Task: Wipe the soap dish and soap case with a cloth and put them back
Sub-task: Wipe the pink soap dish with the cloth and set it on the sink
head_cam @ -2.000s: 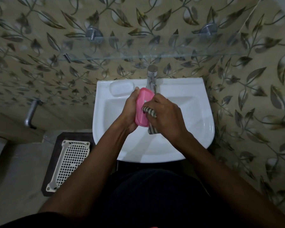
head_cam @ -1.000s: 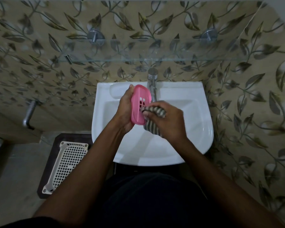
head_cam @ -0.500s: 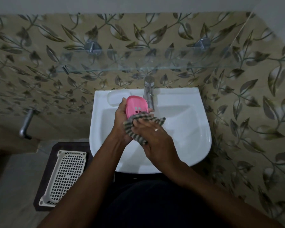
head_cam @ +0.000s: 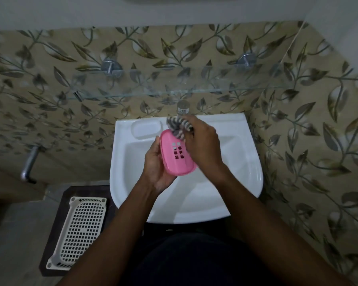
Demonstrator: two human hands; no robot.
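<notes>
Head view looks down on your bathroom corner, with the leaf-patterned wall [head_cam: 50, 79] filling the upper half and right side of the frame. The white sink [head_cam: 246, 172] sits at centre, and you work over its bowl, probably so that drips and soap residue fall there and not on the floor. A glass shelf [head_cam: 215, 87] crosses the wall above it, and a white perforated basket [head_cam: 81, 230] lies on a dark mat at lower left, well apart from the job. Your left hand [head_cam: 155, 168] cradles the pink soap case [head_cam: 177, 159] from below and to the left, fingers curled round its edge. The slotted face is tilted up toward you, which leaves it open to the cloth. Your right hand [head_cam: 205, 145] is closed round the bunched striped cloth [head_cam: 177, 125] and presses it on the case's upper end, just below the tap [head_cam: 183, 107]. At the sink's upper left, the moulded soap recess [head_cam: 146, 129] sits bare just beside the case, likely where it goes back. Wiping looks under way, with the return not yet done.
</notes>
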